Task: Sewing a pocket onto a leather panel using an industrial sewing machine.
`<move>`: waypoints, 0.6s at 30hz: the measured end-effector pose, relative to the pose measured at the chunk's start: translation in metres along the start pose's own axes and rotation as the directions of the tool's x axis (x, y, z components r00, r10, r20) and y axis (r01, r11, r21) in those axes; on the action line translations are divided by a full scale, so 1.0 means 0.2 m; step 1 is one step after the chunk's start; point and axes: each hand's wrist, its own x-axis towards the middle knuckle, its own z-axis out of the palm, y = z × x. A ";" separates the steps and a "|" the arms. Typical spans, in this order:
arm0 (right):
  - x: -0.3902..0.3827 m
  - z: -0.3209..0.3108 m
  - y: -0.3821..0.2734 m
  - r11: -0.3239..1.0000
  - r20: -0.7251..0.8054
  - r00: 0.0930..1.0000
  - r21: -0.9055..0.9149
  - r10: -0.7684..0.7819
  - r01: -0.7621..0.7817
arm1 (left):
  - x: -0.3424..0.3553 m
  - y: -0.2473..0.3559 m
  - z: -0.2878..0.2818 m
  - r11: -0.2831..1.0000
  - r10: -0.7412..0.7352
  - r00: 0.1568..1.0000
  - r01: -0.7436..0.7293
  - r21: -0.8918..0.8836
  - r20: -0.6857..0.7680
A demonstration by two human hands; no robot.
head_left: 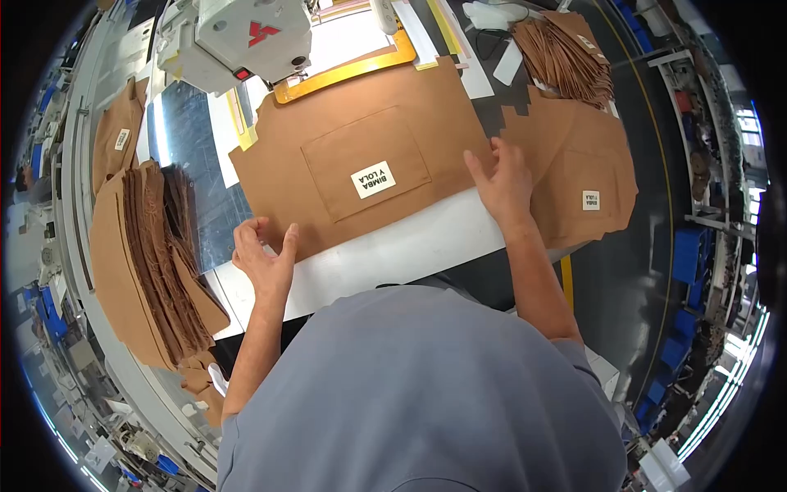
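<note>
A brown fabric panel [447, 139] with a stitched pocket and a white printed label [373, 179] lies on the white worktable [410, 238], its far edge at the yellow frame [344, 76] of a sewing machine [238, 41]. My left hand [264, 254] is at the panel's near left corner, thumb and fingers apart. At its right edge my right hand [503, 187] has its fingers spread, fingertips at the fabric. Neither hand is gripping it. A second brown panel [586, 164] with a label lies beside my right hand.
A thick stack of brown pieces [147, 262] lies at the left, below another brown piece [115, 139]. A fanned brown bundle [561, 57] and a small white rectangular object [508, 64] are at the back right. Blue bins [689, 254] line the floor aisle on the right.
</note>
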 end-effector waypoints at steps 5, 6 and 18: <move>0.07 0.11 -0.06 0.917 -0.268 0.920 -0.354 -0.287 0.183 | 0.04 0.05 0.08 0.977 0.194 0.895 -0.137 0.164 -0.402; 0.09 0.11 -0.04 0.918 -0.274 0.919 -0.355 -0.284 0.178 | 0.04 0.09 0.08 0.976 0.199 0.894 -0.145 0.162 -0.400; 0.18 -0.18 -0.06 0.899 -0.309 0.893 0.190 -0.327 0.394 | 0.04 0.32 0.19 0.911 0.264 0.948 -0.305 -0.277 -0.177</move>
